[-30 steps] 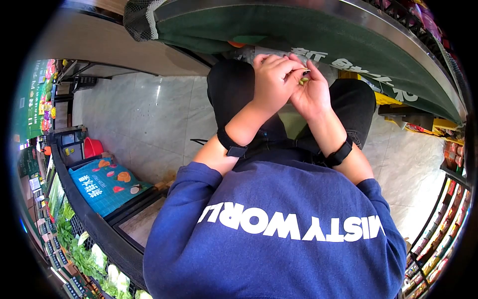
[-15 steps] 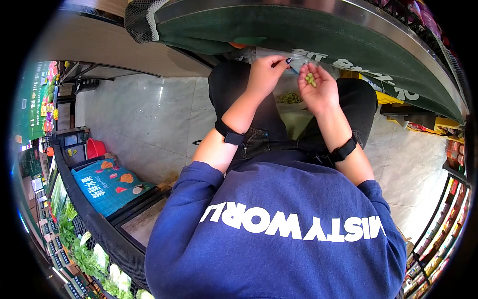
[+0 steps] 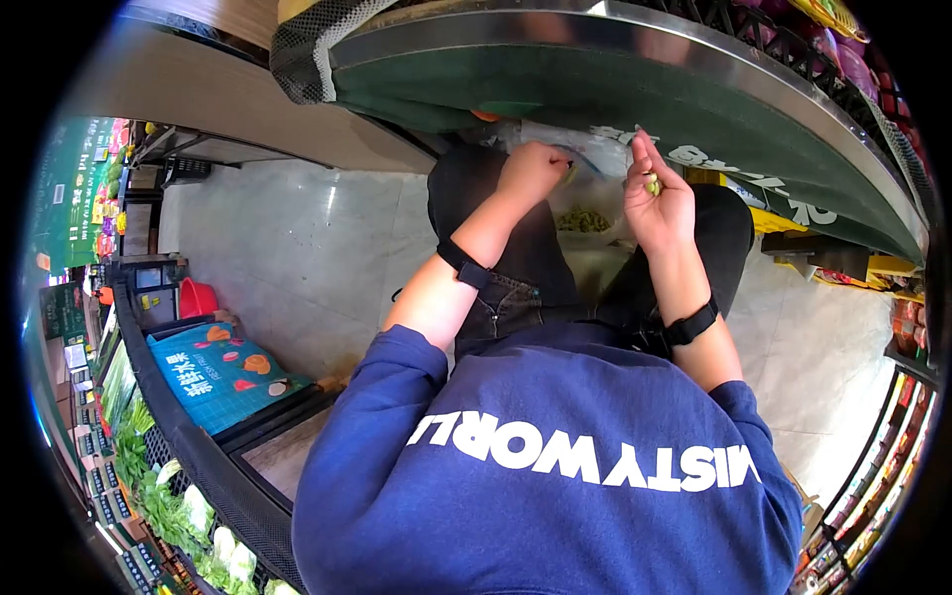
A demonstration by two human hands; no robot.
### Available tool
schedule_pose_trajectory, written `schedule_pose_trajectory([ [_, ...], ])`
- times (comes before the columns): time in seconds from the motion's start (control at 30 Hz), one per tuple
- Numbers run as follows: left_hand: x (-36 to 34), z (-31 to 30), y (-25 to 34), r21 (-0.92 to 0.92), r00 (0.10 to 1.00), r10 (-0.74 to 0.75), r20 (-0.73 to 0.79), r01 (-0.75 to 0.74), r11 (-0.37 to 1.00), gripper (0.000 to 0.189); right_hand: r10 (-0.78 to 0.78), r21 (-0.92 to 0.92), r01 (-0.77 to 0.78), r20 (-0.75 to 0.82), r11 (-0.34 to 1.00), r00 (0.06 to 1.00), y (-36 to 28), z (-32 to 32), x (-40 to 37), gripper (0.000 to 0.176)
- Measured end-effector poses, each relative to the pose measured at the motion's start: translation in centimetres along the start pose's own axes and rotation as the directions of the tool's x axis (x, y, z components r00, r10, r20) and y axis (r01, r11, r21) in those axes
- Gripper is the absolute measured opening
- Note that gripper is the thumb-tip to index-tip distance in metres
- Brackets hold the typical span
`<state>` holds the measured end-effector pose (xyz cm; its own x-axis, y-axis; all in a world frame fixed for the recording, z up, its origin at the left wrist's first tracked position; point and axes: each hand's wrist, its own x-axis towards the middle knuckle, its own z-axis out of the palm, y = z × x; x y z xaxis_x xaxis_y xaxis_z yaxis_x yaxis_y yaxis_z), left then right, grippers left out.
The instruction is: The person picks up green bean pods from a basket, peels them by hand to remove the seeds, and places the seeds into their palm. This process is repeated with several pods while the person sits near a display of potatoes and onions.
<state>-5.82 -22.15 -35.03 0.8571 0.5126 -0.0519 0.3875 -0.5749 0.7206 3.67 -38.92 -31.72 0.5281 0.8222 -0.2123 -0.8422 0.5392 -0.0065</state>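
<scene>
My left hand (image 3: 534,174) is closed in a pinch above my left knee, with a small yellow-green pod-like piece (image 3: 569,174) at its fingertips. Several green beans (image 3: 652,184) lie in my right hand (image 3: 658,203), whose fingers are partly curled over them, fingertips pointing up. Below and between the hands, a pile of green pieces (image 3: 583,220) rests in what looks like a clear plastic bag between my knees. Translucent plastic (image 3: 595,159) with a blue line shows behind the hands.
A stand with a dark green cloth skirt (image 3: 555,79) and metal rim is close in front. At left are a blue fruit-print box (image 3: 223,372), a red basin (image 3: 198,297) and a rack of leafy vegetables (image 3: 164,506). Packaged goods (image 3: 873,466) line the right side.
My right hand has turned from an upturned open palm to curled fingers round the beans. My left hand has lowered slightly, and more of the green pile shows.
</scene>
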Motion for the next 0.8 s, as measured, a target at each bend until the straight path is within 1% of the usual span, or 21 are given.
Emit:
schedule_pose_trajectory([
  [0.07,-0.4,0.0,0.1,0.026,1.000,0.011,0.002,-0.011,1.000,0.022,0.014,0.034,-0.013,-0.048,0.999,0.999,0.1,1.4,-0.2,0.039],
  [0.1,-0.2,-0.3,0.3,0.054,1.000,0.026,-0.007,-0.025,0.998,0.021,0.032,0.040,-0.033,0.023,0.999,0.999,-0.2,0.9,-0.1,0.041],
  [0.13,-0.1,-0.3,0.1,0.065,0.994,0.072,-0.080,-0.067,0.996,0.020,-0.013,0.025,0.013,0.004,1.000,1.000,-0.1,0.6,-0.1,0.042],
  [0.17,-0.1,-1.6,0.7,0.067,0.998,0.058,-0.023,-0.057,0.996,0.017,-0.036,0.003,0.036,-0.018,0.999,0.999,-0.4,-0.3,0.2,0.040],
  [0.2,-0.2,-3.5,2.4,0.026,0.995,0.078,-0.061,-0.076,0.997,0.014,-0.052,-0.043,0.049,-0.075,0.998,0.996,-0.6,-0.1,0.2,0.035],
  [0.23,-0.3,-6.0,4.0,-0.041,0.989,0.139,-0.048,-0.141,0.989,0.012,-0.076,-0.128,0.040,-0.291,0.991,0.954,-0.6,0.4,0.4,0.029],
  [0.27,-0.4,-8.5,5.6,-0.084,0.995,0.074,-0.071,-0.080,0.993,0.012,-0.102,-0.196,0.018,-0.425,0.980,0.899,-0.2,1.9,0.0,0.028],
  [0.3,-0.6,-11.2,7.2,-0.133,0.980,0.121,-0.157,-0.142,0.981,0.013,0.004,-0.209,-0.073,-0.311,0.975,0.950,-0.9,-0.5,0.3,0.028],
  [0.33,-1.0,-14.0,8.8,-0.176,0.958,0.164,-0.237,-0.208,0.962,0.015,0.030,-0.160,-0.078,-0.285,0.984,0.958,-1.1,-1.1,0.5,0.025],
  [0.4,-1.6,-19.9,11.4,-0.066,0.892,0.301,-0.337,-0.341,0.938,0.016,0.137,0.002,-0.137,-0.088,0.991,0.987,-1.5,-1.2,0.3,0.030],
  [0.43,-1.7,-22.3,12.6,0.010,0.827,0.386,-0.408,-0.419,0.908,0.016,0.145,-0.007,-0.146,-0.067,0.989,0.987,-1.5,-0.8,0.4,0.030],
  [0.47,-1.6,-24.5,13.9,0.090,0.754,0.466,-0.463,-0.483,0.871,0.017,0.175,0.081,-0.180,0.066,0.980,0.982,-1.3,-0.2,0.3,0.033],
  [0.5,-1.2,-26.5,15.2,0.192,0.682,0.533,-0.501,-0.513,0.837,0.016,0.191,0.166,-0.224,0.195,0.960,0.962,-1.2,0.3,0.1,0.037],
  [0.53,-0.4,-28.2,16.3,0.293,0.605,0.598,-0.525,-0.531,0.795,0.015,0.195,0.164,-0.230,0.205,0.959,0.959,-1.0,0.7,-0.1,0.037],
  [0.6,2.0,-30.9,18.0,0.491,0.599,0.629,-0.495,-0.405,0.772,0.012,0.187,0.228,-0.240,0.230,0.944,0.955,-0.7,1.3,-0.3,0.047],
  [0.63,3.8,-31.8,18.4,0.538,0.617,0.641,-0.457,-0.382,0.751,0.011,0.195,0.260,-0.256,0.238,0.931,0.951,-0.5,1.2,-0.3,0.052],
  [0.67,5.7,-32.3,18.5,0.583,0.636,0.649,-0.418,-0.360,0.728,0.011,0.194,0.261,-0.256,0.242,0.931,0.951,-0.4,0.9,-0.4,0.052],
  [0.7,7.4,-32.7,18.3,0.585,0.633,0.652,-0.416,-0.362,0.725,0.011,0.164,0.272,-0.216,0.201,0.938,0.966,-0.2,0.5,-0.5,0.050],
  [0.77,10.8,-33.1,17.7,0.700,0.746,0.600,-0.289,-0.263,0.664,0.015,0.095,0.276,-0.118,0.095,0.954,0.991,-0.1,0.3,-0.8,0.047],
  [0.8,12.1,-33.1,17.6,0.702,0.741,0.606,-0.290,-0.266,0.661,0.015,0.091,0.273,-0.116,0.102,0.955,0.991,0.0,0.4,-1.0,0.047],
])
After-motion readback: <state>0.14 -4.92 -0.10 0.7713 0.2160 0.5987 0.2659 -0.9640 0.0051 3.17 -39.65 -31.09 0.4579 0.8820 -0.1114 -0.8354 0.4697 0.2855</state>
